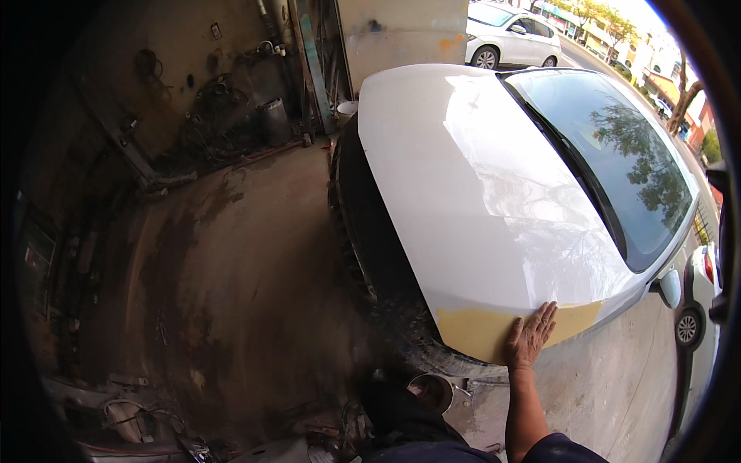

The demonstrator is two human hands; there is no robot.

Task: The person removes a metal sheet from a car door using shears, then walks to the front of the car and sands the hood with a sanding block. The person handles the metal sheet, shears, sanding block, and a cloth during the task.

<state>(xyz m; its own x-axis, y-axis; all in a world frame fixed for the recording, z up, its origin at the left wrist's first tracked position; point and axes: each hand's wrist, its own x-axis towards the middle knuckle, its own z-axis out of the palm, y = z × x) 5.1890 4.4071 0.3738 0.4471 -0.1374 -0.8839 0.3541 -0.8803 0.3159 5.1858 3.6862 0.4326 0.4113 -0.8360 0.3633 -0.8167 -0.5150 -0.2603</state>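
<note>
My right hand [529, 340] lies flat, with its fingers apart, on the edge of a white car's hood [451, 191]. Under and around it runs a band of yellowish body filler [477, 331] along the near edge. The hood is dull grey-white towards its front and glossy towards the windshield [619, 156]. The front of the car shows a dark opening where the bumper area lies. My left hand is out of view. Before me are the hood and, at the left, a stained concrete floor.
A round metal container [431, 392] stands on the floor by my legs. Car parts and cables [130, 419] lie at the lower left. A white bucket [347, 108] and metal posts stand at the back wall. Another white car [697, 324] is at the right.
</note>
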